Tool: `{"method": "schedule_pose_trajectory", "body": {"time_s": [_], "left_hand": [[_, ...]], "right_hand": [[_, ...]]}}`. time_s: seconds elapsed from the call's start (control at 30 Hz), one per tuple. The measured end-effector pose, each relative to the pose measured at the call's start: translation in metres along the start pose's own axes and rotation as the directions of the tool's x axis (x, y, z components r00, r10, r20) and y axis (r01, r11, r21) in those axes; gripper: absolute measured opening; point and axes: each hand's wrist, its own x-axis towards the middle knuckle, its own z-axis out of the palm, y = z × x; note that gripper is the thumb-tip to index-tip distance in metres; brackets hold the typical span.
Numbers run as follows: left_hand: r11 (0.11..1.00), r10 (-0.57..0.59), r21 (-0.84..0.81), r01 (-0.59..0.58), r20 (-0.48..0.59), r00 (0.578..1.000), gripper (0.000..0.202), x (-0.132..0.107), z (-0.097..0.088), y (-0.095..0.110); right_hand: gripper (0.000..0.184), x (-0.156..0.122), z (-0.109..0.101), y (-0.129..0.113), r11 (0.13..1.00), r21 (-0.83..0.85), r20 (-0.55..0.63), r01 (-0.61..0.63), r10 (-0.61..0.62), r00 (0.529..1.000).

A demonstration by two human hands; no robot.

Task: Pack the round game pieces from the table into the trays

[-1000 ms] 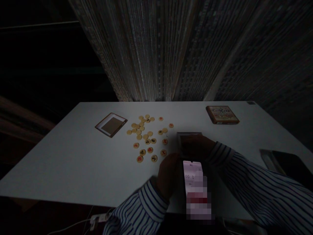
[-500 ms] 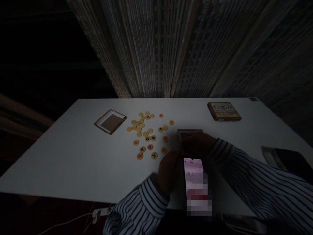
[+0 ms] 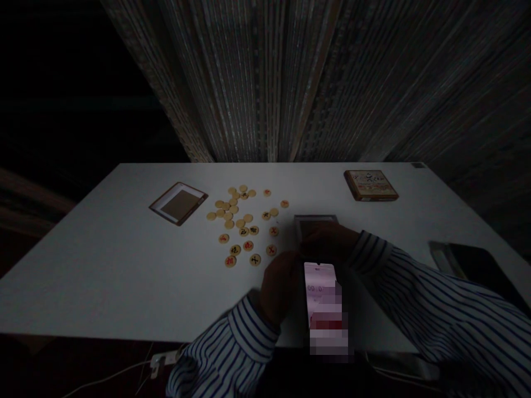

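Xiangqi pieces (image 3: 248, 246) lie scattered on the white table, some showing red or black characters, others plain side up. My left hand (image 3: 279, 287) is curled beside the lit phone (image 3: 320, 276), to the right of the pieces. Just beyond the phone, my right hand (image 3: 327, 240) reaches across the near part of a shallow tray (image 3: 316, 218), its fingers bent towards my left hand. Both hands look closed, with the fingertips meeting or nearly so. Dim light hides what they hold, if anything. The phone screen shows a timer, partly blurred out.
An open box part (image 3: 198, 198) rests at the left, and a printed box (image 3: 370, 186) at the back right. A dark flat object (image 3: 481, 271) lies by my right forearm. A power strip (image 3: 164, 358) with cables hangs below the table's front edge (image 3: 124, 335).
The whole view has shifted slightly, so everything appears a little further left and higher. My hands stay close together by the tray and phone; the pieces keep their places.
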Motion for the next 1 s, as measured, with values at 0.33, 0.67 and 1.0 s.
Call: {"method": "schedule_pose_trajectory", "body": {"time_s": [0.33, 0.67, 1.0], "left_hand": [[1.000, 0.010, 0.005, -0.010, 0.009, 1.000, 0.024, 0.0005, 0.0002, -0.0012], [0.999, -0.004, 0.034, 0.003, 0.025, 1.000, 0.023, 0.0018, -0.0015, 0.0027], [0.999, 0.035, 0.027, -0.036, 0.014, 0.999, 0.022, 0.0014, -0.0007, 0.0012]], "right_hand": [[0.017, -0.0007, 0.0010, -0.0058, 1.000, 0.018, -0.001, 0.014, -0.014, 1.000], [0.015, -0.0002, 0.0031, -0.0041, 1.000, -0.013, -0.017, 0.014, -0.014, 1.000], [0.017, -0.0026, 0.0022, -0.0019, 0.997, -0.073, -0.030, -0.038, 0.036, 0.999]]}}
